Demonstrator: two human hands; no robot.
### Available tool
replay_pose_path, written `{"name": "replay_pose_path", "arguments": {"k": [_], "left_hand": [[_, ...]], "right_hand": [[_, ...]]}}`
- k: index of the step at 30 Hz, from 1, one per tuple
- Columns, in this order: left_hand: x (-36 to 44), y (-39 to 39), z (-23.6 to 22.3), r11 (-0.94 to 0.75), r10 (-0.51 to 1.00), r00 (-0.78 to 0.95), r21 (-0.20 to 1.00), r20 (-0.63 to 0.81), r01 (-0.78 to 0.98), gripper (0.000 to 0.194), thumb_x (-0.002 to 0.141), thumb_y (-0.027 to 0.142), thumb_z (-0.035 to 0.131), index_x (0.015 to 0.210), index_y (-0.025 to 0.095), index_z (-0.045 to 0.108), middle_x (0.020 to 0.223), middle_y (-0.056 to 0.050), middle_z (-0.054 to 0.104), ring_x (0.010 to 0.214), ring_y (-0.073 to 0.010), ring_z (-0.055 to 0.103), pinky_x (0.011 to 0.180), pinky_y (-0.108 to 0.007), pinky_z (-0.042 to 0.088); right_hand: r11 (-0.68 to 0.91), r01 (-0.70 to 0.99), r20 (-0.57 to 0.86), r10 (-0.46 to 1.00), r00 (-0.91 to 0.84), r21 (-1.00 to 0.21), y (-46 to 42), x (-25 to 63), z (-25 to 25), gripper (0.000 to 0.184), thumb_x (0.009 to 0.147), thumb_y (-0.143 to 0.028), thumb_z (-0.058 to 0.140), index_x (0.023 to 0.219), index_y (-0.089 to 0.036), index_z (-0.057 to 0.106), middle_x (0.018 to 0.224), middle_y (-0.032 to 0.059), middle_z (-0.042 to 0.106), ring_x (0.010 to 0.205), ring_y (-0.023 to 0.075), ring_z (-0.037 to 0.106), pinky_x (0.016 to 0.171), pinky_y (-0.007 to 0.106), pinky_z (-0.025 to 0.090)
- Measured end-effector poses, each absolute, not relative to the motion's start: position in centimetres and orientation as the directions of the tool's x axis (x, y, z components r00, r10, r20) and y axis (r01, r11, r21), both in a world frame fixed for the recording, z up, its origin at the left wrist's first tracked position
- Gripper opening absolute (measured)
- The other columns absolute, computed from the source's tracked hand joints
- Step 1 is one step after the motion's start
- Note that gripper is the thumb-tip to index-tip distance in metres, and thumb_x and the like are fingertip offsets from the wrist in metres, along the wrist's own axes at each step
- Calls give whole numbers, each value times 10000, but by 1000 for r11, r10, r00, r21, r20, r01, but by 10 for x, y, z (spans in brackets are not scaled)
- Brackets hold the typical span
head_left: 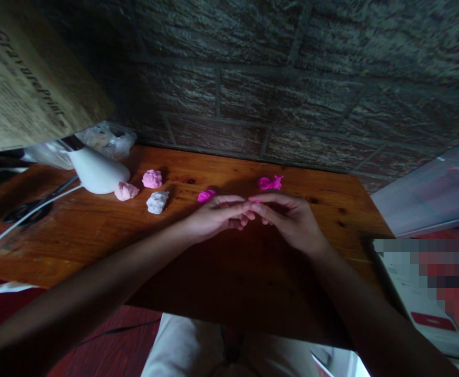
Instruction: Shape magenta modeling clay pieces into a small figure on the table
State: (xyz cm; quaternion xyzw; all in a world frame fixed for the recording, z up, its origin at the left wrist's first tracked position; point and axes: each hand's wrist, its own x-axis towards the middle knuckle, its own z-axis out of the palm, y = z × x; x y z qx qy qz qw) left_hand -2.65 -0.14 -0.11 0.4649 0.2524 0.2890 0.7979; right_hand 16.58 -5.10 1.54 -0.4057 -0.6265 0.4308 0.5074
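Note:
My left hand (223, 213) and my right hand (294, 217) meet fingertip to fingertip above the wooden table. Between the pinched fingertips shows a small bit of magenta modelling clay (256, 202), mostly hidden by the fingers. Just beyond my left hand lies a magenta clay lump (206, 196), partly covered. Behind my right hand rests a magenta clay piece (270, 183) with a curled, rose-like shape. Farther left sit a pink clay lump (152, 178), a pale pink clay lump (126, 191) and a white clay lump (157, 202).
A lamp with a white base (98, 170) and printed shade (29, 78) stands at the left, its white cable (29, 220) crossing the wooden table (221, 277). Black scissors (27, 212) and a plastic bag (107, 139) lie near it. A brick-patterned wall (276, 99) borders the back.

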Motion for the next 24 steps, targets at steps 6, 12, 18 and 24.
{"name": "replay_pose_path", "arguments": {"k": [6, 12, 18, 24], "left_hand": [[-26, -1, -2, 390, 704, 697, 894, -137, -219, 375, 701, 446, 911, 835, 138, 743, 781, -24, 706, 682, -101, 610, 664, -240, 450], [-26, -2, 0, 427, 685, 712, 876, -152, -224, 361, 750, 461, 873, 852, 145, 733, 787, -21, 687, 700, -109, 603, 672, -254, 438], [-26, -2, -2, 418, 689, 706, 884, -160, -208, 386, 722, 474, 888, 873, 146, 751, 821, -32, 700, 724, -119, 606, 686, -264, 436], [-25, -3, -1, 389, 707, 693, 896, -140, -216, 384, 717, 475, 892, 852, 145, 751, 798, -20, 685, 710, -105, 594, 673, -250, 430]], "right_hand": [[261, 58, 254, 962, -103, -964, -50, 164, 12, 217, 821, -408, 827, 970, -249, 825, 821, 18, 786, 610, 113, 624, 546, 251, 528], [227, 9, 224, 965, -138, -974, -51, 167, 13, 309, 818, -358, 837, 1114, -278, 802, 855, 4, 790, 603, 104, 616, 565, 258, 529], [235, -15, 235, 966, -103, -972, -51, 164, 13, 170, 827, -357, 830, 974, -272, 828, 815, 0, 783, 602, 101, 609, 560, 254, 524], [217, -9, 217, 972, -95, -976, -51, 164, 12, 209, 817, -367, 838, 1001, -269, 818, 833, -1, 772, 605, 100, 603, 559, 252, 517]]}}
